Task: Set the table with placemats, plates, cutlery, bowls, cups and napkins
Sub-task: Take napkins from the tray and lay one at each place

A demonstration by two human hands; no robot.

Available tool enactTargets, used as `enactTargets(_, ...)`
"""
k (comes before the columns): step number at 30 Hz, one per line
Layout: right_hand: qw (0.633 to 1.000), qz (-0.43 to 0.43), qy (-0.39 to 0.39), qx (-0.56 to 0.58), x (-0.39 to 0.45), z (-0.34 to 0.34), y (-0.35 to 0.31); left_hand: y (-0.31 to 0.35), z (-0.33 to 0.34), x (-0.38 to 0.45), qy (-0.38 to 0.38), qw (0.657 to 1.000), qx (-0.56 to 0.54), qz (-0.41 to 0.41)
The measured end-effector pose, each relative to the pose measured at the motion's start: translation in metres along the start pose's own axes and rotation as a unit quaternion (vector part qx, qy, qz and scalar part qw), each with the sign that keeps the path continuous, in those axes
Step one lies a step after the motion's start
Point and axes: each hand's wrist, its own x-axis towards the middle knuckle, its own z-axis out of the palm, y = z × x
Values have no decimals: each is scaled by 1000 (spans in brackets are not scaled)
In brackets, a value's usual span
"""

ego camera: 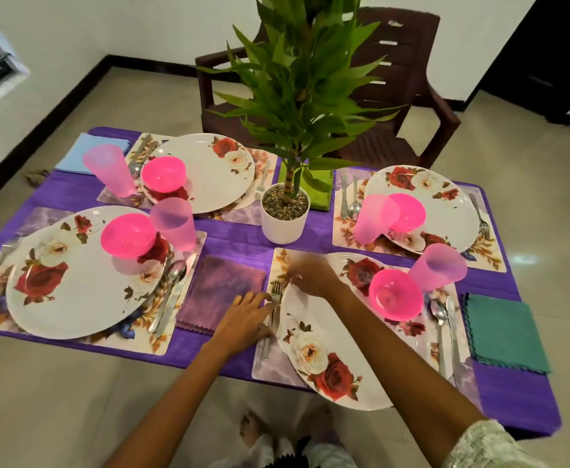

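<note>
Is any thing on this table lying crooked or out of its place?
Yes. The near right floral white plate sits skewed on its floral placemat and juts past the table edge. Both hands work at the steel fork beside it. The other three settings look orderly.

Fork (275,292) lies left of plate (324,332), on placemat (276,363).

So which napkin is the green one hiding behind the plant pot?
The bright green napkin lies behind the white plant pot, in the middle of the table. The others are light blue, purple and teal, each beside a placemat.
</note>
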Motion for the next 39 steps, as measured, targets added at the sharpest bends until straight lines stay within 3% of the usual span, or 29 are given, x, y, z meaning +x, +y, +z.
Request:
enactTargets(3, 999, -33, 5, 15, -9, -1, 15, 16, -10, 4, 37, 994, -72, -76)
enactTargets(9, 996, -68, 59, 0, -11, 3, 12, 37, -4, 17, -51, 918, -266, -291)
enactTargets(12, 996, -51, 78, 0, -11, 7, 17, 42, -1, 28, -62, 899, -290, -324)
enactTargets(21, 996, -33, 85, -4, -18, 9, 29, 50, -8, 41, -113, 888, -291, -338)
enactTargets(23, 990, -36, 132, 26, -26, 3, 27, 47, -8, 41, -128, 884, -287, -345)
enactTargets(25, 960, -17, 267, 87, -41, -5, 31, 46, -6, 42, -139, 883, -283, -348)
enactTargets(27, 898, 66, 408, 153, -63, -13, 48, 51, -9, 45, -147, 894, -256, -336)
enactTargets(31, 791, 243, 534, 174, -110, -25, 103, 64, -17, 60, -73, 925, -227, -296)
enactTargets(35, 766, 359, 514, 141, -139, -32, 145, 82, -14, 92, 4, 962, -159, -222)
enactTargets(39, 750, 433, 425, 263, -147, -29, 168, 119, -24, 132, 10, 968, -182, -174)
